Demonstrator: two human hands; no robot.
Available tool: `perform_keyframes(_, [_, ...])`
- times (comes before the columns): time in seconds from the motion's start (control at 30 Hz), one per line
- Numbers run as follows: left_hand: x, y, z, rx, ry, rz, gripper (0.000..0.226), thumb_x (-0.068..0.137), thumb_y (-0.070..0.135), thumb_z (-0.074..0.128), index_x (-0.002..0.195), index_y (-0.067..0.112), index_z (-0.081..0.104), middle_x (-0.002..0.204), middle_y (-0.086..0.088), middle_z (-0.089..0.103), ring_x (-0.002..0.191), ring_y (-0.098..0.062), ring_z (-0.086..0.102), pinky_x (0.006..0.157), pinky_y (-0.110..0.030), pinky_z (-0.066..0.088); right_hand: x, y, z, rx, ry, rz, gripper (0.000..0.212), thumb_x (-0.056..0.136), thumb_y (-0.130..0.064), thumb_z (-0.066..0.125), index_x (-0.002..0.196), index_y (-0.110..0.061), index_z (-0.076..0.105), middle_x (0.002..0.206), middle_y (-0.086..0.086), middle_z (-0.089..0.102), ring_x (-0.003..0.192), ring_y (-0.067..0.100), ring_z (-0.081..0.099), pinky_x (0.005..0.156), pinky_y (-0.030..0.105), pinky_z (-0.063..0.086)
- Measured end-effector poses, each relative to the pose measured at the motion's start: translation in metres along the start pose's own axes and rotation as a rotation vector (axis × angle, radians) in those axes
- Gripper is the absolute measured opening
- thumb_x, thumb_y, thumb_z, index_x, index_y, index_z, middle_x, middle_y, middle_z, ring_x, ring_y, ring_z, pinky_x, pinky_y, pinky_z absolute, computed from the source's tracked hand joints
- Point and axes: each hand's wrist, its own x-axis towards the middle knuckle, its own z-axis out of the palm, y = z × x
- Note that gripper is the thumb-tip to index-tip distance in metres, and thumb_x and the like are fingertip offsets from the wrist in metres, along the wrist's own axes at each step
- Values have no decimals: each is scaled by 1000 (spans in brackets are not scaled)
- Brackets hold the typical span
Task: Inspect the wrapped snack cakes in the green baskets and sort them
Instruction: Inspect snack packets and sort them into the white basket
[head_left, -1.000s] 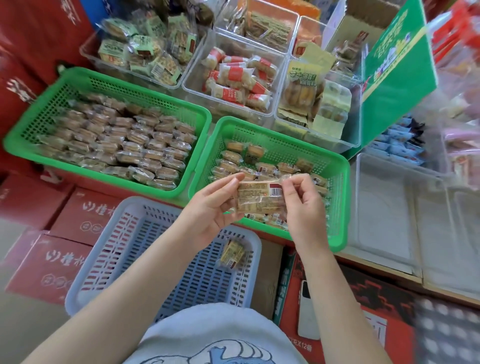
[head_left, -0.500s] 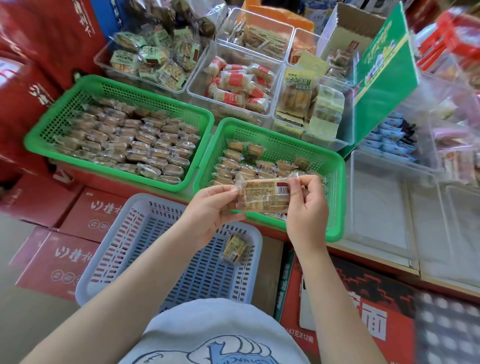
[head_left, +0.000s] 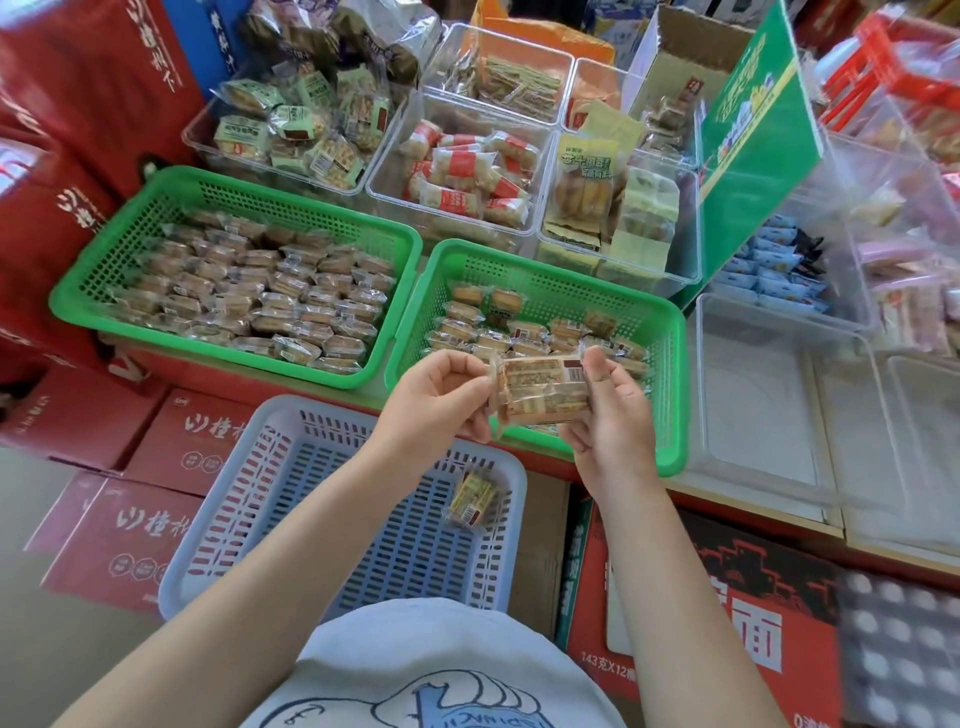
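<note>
A wrapped snack cake (head_left: 540, 387) with a printed label is held flat between both hands over the near rim of the right green basket (head_left: 670, 364). My left hand (head_left: 439, 402) pinches its left end and my right hand (head_left: 608, 410) grips its right end. Several more wrapped cakes lie loose in that basket. The left green basket (head_left: 104, 270) holds several cakes packed in tidy rows. Below, a pale blue basket (head_left: 270, 467) contains one wrapped cake (head_left: 471, 500).
Clear bins of other packaged snacks (head_left: 467, 171) stand behind the green baskets, with a green sign board (head_left: 753, 130) at the right. Clear trays (head_left: 769, 415) sit to the right. Red cartons (head_left: 130, 519) line the floor around the blue basket.
Both hands have kept hold of the same cake and tilted it slightly. The camera view has shifted a little; nothing was put down or picked up.
</note>
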Motion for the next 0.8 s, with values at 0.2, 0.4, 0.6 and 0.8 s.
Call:
perform_keyframes(0.2, [14,-11,-8,49,-21,-121,20,95,-2,57,106,11,68,86,-17,72,63,-20,60,72,-39,56,-2,-7,8,-13,-70,-2,17,99,-23,55,103,-8,61,63,-1,62,38,5,47,33,16,31])
perform_keyframes(0.4, [29,-13,-5,-270,-59,-238,19,100,-1,43,100,9,59,89,-6,65,75,-15,59,56,-26,56,6,-1,14,-100,28,11,16,103,-14,51,90,-11,59,67,2,61,41,3,52,35,15,38])
perform_keyframes(0.6, [50,-29,-11,-425,-104,-224,7,90,20,61,92,13,61,93,-9,65,79,-18,64,68,-34,60,22,0,20,19,55,219,17,104,-17,49,91,-11,57,49,-5,54,33,4,44,33,16,32])
perform_keyframes(0.8, [79,-29,-10,-424,2,-318,26,94,19,63,116,5,65,96,-12,67,84,-24,65,66,-33,61,62,16,16,110,190,354,15,103,-21,54,89,-15,56,44,-6,33,32,8,23,34,21,19])
